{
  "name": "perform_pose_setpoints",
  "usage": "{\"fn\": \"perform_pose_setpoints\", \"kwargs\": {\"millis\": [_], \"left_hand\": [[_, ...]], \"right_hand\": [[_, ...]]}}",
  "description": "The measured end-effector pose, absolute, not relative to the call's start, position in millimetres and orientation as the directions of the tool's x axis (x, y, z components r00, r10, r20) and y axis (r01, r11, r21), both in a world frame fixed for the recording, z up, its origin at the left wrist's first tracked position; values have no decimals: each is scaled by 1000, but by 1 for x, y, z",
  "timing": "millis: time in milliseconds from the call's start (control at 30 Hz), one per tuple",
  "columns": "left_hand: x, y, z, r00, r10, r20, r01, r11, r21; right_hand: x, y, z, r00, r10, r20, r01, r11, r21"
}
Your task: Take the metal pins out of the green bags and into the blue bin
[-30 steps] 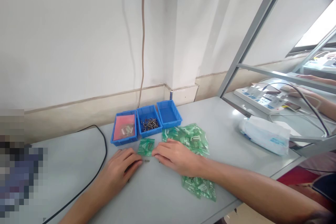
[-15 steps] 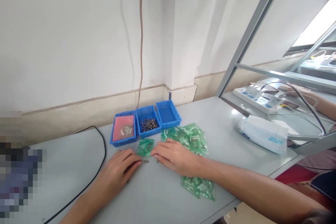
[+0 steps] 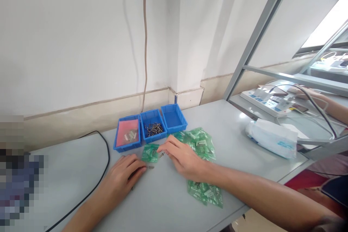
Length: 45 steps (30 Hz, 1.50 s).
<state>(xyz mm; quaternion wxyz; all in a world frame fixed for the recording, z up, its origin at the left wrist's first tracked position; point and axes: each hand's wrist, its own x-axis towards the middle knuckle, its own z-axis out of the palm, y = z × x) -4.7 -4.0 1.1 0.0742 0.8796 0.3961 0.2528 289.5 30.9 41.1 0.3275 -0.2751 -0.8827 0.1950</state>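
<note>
My left hand (image 3: 125,174) rests on the table with its fingers drawn together. A small metal screw (image 3: 151,167) pokes out at its thumb and fingertips, and the tip of another metal piece (image 3: 132,188) shows below the palm. In a pinch, my right hand (image 3: 185,156) holds a second screw (image 3: 161,155) at a slant just above the table. Between the hands lies a small green plastic bag (image 3: 150,153) with dark metal pieces in it. Behind it, the middle blue bin (image 3: 149,140) holds a heap of screws (image 3: 154,129).
The left blue bin (image 3: 127,148) contains a pink sheet and pale pieces in a clear bag. A third blue bin (image 3: 174,117) stands at right. Filled green bags (image 3: 201,143) lie beyond and under my right forearm. A black cable (image 3: 108,152), white packet (image 3: 273,138) and metal frame (image 3: 261,21) flank the space.
My right hand has lifted slightly off the table, and the screw in its fingertips now shows more fully. My left hand stays in place.
</note>
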Motion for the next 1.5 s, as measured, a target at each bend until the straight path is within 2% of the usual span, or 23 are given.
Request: {"fn": "perform_pose_setpoints", "kwargs": {"millis": [500, 767, 967, 1200, 1500], "left_hand": [[-4, -5, 1, 546, 756, 361, 667, -653, 359], [-5, -5, 0, 533, 768, 355, 671, -639, 375], [-4, -3, 0, 538, 748, 388, 651, -661, 373], [-4, 0, -4, 557, 739, 379, 648, -672, 358], [3, 3, 2, 560, 730, 392, 652, -681, 335]], "right_hand": [[288, 30, 41, -569, 689, 448, 379, 704, -601], [287, 30, 40, -548, 684, 483, 338, 708, -620], [285, 32, 38, -485, 750, 448, 315, 629, -711], [282, 36, 33, -433, 784, 445, 287, 588, -756], [282, 40, 39, -356, 856, 374, 201, 461, -864]]}}
